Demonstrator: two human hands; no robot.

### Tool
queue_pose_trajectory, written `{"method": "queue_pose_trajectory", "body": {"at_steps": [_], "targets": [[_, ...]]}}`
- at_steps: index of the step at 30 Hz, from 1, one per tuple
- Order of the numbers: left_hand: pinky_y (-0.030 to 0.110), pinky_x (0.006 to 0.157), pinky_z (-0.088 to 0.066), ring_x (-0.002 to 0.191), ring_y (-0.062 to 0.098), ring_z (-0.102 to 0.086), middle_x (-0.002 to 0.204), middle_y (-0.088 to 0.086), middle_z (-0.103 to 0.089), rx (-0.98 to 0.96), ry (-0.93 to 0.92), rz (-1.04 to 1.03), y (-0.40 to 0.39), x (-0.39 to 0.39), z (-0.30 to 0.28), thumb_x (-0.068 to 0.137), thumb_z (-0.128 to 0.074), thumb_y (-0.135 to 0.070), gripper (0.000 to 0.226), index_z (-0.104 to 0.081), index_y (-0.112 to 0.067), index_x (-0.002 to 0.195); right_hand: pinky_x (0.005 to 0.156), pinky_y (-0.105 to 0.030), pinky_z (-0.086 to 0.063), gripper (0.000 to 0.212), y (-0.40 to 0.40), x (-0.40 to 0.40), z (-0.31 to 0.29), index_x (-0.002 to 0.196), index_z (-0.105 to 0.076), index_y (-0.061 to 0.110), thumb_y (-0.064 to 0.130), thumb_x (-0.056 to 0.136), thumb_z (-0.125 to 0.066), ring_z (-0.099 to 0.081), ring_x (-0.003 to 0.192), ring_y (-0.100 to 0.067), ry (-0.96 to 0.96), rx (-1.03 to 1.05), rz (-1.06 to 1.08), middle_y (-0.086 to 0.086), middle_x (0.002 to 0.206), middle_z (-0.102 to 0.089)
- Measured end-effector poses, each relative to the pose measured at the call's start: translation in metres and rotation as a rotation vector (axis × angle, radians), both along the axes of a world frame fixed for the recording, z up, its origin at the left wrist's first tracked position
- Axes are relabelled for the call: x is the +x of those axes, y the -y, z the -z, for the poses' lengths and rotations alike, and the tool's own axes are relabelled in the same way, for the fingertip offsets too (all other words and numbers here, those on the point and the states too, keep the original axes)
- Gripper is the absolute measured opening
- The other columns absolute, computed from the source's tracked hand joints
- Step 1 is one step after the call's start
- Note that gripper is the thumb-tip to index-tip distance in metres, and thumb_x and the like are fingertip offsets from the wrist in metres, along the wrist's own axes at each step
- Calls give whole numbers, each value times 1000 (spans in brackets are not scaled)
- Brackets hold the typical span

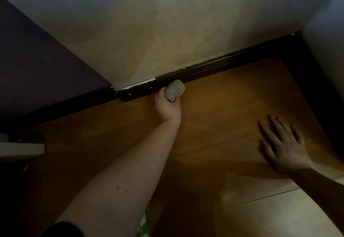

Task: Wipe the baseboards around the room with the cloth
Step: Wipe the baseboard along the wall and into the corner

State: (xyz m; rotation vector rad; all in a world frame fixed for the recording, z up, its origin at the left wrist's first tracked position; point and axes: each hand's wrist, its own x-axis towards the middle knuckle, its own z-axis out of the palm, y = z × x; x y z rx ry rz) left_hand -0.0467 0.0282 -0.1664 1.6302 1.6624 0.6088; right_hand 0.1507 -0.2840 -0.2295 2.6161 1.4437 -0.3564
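Cloth (174, 90) bunched in our left hand (168, 106), grip clenched round it, pressed against dark baseboard (214, 66) at wall foot. Right hand (284, 146) flat, fingers spread, over wood floor (223, 102).

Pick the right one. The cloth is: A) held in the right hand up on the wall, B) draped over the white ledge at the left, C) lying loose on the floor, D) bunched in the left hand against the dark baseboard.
D: the left hand grips the bunched cloth and holds it against the dark baseboard, while the right hand is spread open over the wood floor.
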Motion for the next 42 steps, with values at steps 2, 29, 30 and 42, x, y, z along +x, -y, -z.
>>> {"method": "queue_pose_trajectory", "body": {"at_steps": [2,29,30,42], "targets": [[26,98,-41,119,23,-57,132,7,-57,-1,-15,-5,-5,-10,1,86,-75,-18,49,-60,-11,131,121,-43,0,61,-2,-3,-4,156,-5,40,59,99,-17,3,152,-17,5,8,1,4,166,3],[30,91,-44,113,28,-59,125,11,-61,52,-95,-74,-42,-108,-1,81,-77,-17,48,-63,-11,126,121,-34,10,64,-47,-95,-12,158,-4,31,57,101,-19,3,152,-15,-69,30,-217,3,166,3],[27,90,-43,113,27,-59,125,11,-60,56,-101,-68,-44,-111,-1,81,-77,-16,47,-64,-11,126,121,-35,8,64,-46,-95,-12,158,-4,31,57,101,-19,2,152,-15,-69,34,-216,3,166,3],[26,87,-40,113,28,-58,127,13,-58,104,-155,-140,-41,-149,-16,83,-75,-13,46,-61,-7,126,122,-37,5,66,-46,-94,-14,158,-5,30,56,99,-21,0,152,-15,-103,58,-217,1,166,-2]]}}
